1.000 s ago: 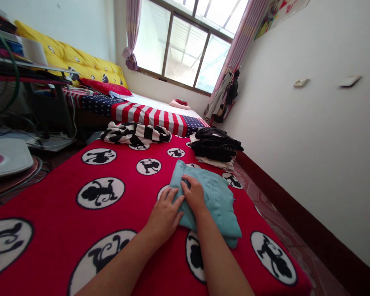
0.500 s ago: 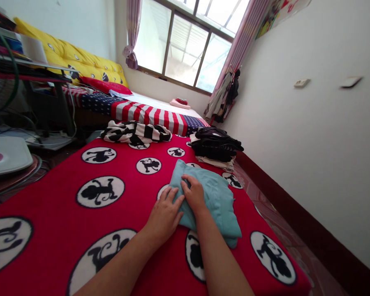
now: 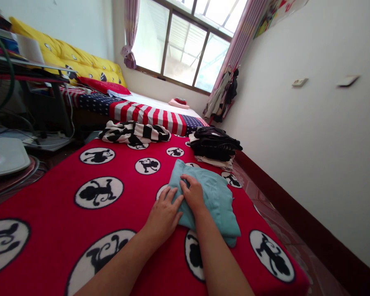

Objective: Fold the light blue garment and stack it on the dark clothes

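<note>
A folded light-blue garment [image 3: 217, 197] lies flat on the red blanket [image 3: 126, 220] with monkey prints. My left hand [image 3: 165, 213] rests at the garment's left edge, fingers spread, partly on the cloth and partly over the blanket. On top of the garment lies my right hand [image 3: 193, 193], its fingers stretched out and slightly bent, close beside the left. Neither hand grips the cloth. Beyond the garment sits a stack of folded dark and light clothes [image 3: 216, 146]. A crumpled black-and-white checked garment [image 3: 134, 132] lies at the far left of the blanket.
Behind stands a bed with a stars-and-stripes cover [image 3: 148, 113] and a red pillow [image 3: 105, 87]. At left are a cluttered desk [image 3: 49, 74] and a white stool seat [image 3: 8, 156]. A white wall [image 3: 311, 144] runs along the right, past a strip of tiled floor.
The view has shifted very slightly. Both hands stay in the same place on the light-blue garment, and the clothes have not moved.
</note>
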Motion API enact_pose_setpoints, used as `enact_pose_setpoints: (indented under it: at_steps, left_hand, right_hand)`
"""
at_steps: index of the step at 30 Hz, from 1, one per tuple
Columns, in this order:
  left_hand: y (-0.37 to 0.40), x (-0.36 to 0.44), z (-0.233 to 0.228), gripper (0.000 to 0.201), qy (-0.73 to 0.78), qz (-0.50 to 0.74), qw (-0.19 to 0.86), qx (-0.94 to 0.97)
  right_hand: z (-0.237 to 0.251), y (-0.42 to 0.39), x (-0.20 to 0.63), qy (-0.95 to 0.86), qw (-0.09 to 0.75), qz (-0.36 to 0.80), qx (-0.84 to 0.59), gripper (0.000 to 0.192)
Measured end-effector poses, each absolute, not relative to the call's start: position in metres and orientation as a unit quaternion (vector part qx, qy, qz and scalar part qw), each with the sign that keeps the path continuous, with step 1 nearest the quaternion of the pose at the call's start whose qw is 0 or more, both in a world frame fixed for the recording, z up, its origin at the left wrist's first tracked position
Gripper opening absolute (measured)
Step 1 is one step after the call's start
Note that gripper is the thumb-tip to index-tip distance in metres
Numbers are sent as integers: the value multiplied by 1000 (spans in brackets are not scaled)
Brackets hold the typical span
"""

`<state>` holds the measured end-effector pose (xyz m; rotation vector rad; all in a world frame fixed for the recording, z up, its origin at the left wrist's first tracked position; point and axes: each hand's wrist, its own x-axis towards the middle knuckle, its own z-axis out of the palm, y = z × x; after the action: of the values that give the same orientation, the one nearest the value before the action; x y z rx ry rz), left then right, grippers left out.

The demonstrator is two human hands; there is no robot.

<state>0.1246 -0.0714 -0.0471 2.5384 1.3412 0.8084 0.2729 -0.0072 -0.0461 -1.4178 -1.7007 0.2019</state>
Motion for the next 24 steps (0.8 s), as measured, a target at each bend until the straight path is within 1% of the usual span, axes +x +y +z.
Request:
enact_pose_setpoints:
  at_steps: [24]
  left_hand:
    - [-72,125,-48,46,449,270,80,848]
  right_hand:
    - [-47,-7,274,-689,442,78,-569,22]
